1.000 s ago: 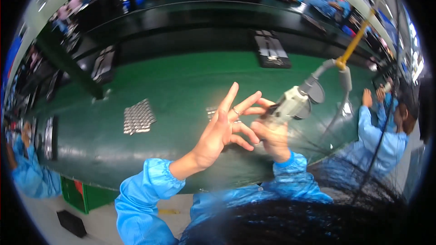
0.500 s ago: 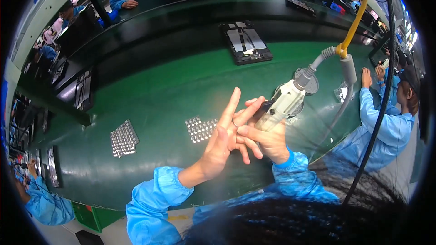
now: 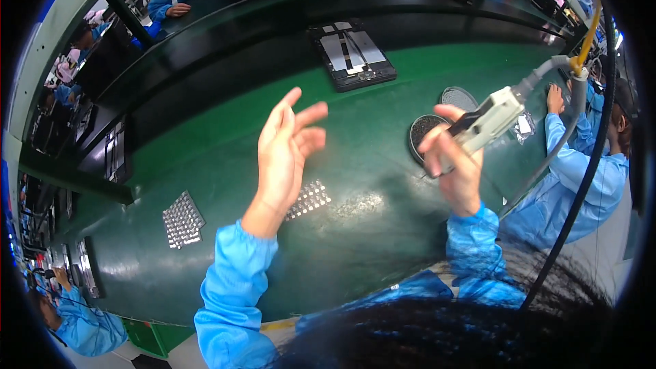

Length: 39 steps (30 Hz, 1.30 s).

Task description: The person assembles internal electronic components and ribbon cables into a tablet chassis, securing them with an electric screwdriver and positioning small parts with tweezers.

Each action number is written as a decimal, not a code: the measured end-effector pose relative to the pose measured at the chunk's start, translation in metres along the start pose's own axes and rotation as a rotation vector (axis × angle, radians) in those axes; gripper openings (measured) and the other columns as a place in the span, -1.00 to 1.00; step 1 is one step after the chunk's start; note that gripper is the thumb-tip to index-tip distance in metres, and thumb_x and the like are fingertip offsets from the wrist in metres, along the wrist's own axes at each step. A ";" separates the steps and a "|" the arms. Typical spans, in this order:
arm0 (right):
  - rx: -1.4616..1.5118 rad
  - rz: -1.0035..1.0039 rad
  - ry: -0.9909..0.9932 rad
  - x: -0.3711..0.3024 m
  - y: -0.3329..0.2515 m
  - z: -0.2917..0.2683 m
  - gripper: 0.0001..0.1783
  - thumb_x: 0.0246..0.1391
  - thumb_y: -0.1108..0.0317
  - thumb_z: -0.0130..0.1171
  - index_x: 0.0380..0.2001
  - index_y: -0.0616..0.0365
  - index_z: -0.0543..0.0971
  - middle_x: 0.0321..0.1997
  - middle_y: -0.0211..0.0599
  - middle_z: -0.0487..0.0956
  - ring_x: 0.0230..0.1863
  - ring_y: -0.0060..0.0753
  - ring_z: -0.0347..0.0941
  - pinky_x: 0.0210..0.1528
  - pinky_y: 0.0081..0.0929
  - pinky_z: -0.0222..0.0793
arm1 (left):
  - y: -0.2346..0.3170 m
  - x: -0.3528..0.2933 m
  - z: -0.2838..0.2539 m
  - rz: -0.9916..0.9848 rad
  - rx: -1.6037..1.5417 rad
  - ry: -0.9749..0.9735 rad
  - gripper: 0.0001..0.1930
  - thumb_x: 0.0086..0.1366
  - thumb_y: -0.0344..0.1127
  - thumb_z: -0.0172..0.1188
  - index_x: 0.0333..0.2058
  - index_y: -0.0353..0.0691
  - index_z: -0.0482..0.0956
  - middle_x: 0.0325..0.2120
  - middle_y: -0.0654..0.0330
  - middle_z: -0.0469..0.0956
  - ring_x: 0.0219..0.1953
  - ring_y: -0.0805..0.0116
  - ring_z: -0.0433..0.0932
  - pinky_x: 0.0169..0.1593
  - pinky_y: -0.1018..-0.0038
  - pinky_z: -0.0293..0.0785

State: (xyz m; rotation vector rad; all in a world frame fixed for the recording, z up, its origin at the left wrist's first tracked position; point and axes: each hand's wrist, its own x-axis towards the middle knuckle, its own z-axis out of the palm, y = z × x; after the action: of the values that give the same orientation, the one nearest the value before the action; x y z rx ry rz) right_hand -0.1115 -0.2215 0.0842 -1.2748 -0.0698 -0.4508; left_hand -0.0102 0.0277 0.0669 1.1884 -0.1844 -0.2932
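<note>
Glossy green table (image 3: 225, 164) – shiny metal pieces (image 3: 182, 219) on it; pale plastic tool (image 3: 488, 121), smooth blue cloth sleeve (image 3: 232, 294).

left hand (image 3: 285, 154) raised open, right hand (image 3: 454, 164) gripping

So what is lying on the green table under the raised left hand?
Under the left hand, a sheet of small silvery parts lies on the green table. The wrist covers its near end, so its full extent cannot be seen.

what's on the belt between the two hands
In the head view, between the open left hand and the right hand gripping the hanging power screwdriver, only bare green belt shows; a silvery parts sheet lies lower.
</note>
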 end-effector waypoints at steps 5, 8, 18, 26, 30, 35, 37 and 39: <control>0.132 -0.126 0.064 0.028 -0.002 -0.055 -0.55 0.25 0.36 0.14 0.14 0.34 0.37 -0.47 -0.17 0.55 -0.67 -0.61 0.28 -0.61 -0.63 0.20 | -0.043 0.092 0.016 0.227 0.232 0.070 -0.42 0.50 -0.17 -0.03 0.42 -0.10 0.09 0.36 -0.12 0.20 0.15 0.08 0.51 0.16 0.27 0.46; 0.141 -0.106 0.096 0.026 0.011 -0.072 -0.57 0.25 0.37 0.13 0.13 0.32 0.38 -0.51 -0.22 0.50 -0.67 -0.59 0.28 -0.61 -0.61 0.20 | -0.070 0.122 0.017 0.316 1.259 0.030 -0.05 0.24 0.06 0.30 0.46 -0.01 -0.04 0.38 -0.42 -0.04 0.43 -0.46 -0.12 0.44 -0.17 -0.30; -0.044 -0.057 0.138 0.030 0.022 -0.078 -0.53 0.19 0.35 0.25 0.09 0.38 0.42 -0.60 -0.38 0.41 -0.66 -0.61 0.27 -0.64 -0.63 0.14 | -0.090 0.169 0.017 0.402 0.844 0.102 -0.36 0.31 -0.20 0.30 0.25 -0.37 0.27 0.21 -0.20 0.39 0.24 -0.02 0.41 0.25 0.18 0.36; -0.014 -0.135 0.258 0.042 0.032 -0.099 -0.68 0.17 0.42 0.25 -0.04 0.26 0.46 -0.59 -0.46 0.34 -0.66 -0.65 0.17 -0.62 -0.58 0.09 | -0.078 0.159 0.010 -0.105 -0.110 0.116 -0.72 0.42 -0.34 0.11 -0.09 -0.52 0.50 -0.07 -0.02 0.56 -0.01 0.20 0.59 0.17 0.23 0.57; -0.082 -0.192 0.304 0.038 0.032 -0.107 -0.64 0.12 0.45 0.30 -0.04 0.26 0.47 -0.54 -0.43 0.40 -0.65 -0.62 0.21 -0.61 -0.56 0.14 | -0.068 0.041 0.028 -0.189 -0.074 0.045 -0.64 0.43 -0.31 0.13 0.08 -0.43 0.43 -0.03 0.04 0.58 -0.01 0.29 0.60 0.10 0.32 0.61; -0.037 -0.181 0.180 0.037 0.040 -0.090 -0.63 0.22 0.38 0.21 0.04 0.30 0.45 -0.58 -0.46 0.32 -0.65 -0.63 0.16 -0.60 -0.55 0.12 | -0.083 -0.076 0.021 -0.368 0.014 0.187 -0.41 0.42 -0.43 0.11 0.33 -0.28 0.10 0.10 0.08 0.50 0.09 0.24 0.55 0.13 0.21 0.56; -0.028 -0.152 0.172 0.032 0.046 -0.083 -0.62 0.24 0.37 0.19 0.06 0.30 0.44 -0.59 -0.48 0.31 -0.65 -0.65 0.15 -0.60 -0.55 0.11 | -0.083 -0.101 0.009 -0.376 0.096 0.092 -0.37 0.41 -0.50 0.09 0.36 -0.26 0.02 0.19 0.05 0.38 0.09 0.22 0.55 0.15 0.17 0.54; -0.101 -0.134 0.191 0.030 0.043 -0.081 -0.59 0.29 0.33 0.13 0.10 0.33 0.39 -0.60 -0.51 0.27 -0.64 -0.67 0.13 -0.57 -0.57 0.09 | -0.076 -0.112 0.009 -0.397 0.085 0.102 -0.38 0.37 -0.49 0.17 0.32 -0.29 0.10 0.14 0.05 0.37 -0.01 0.30 0.57 0.06 0.30 0.57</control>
State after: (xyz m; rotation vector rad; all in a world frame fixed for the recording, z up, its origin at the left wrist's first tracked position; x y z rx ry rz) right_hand -0.0842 -0.2961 0.0294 -1.3247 0.0289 -0.6971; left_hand -0.1290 0.0298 0.0012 1.3176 0.1323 -0.5746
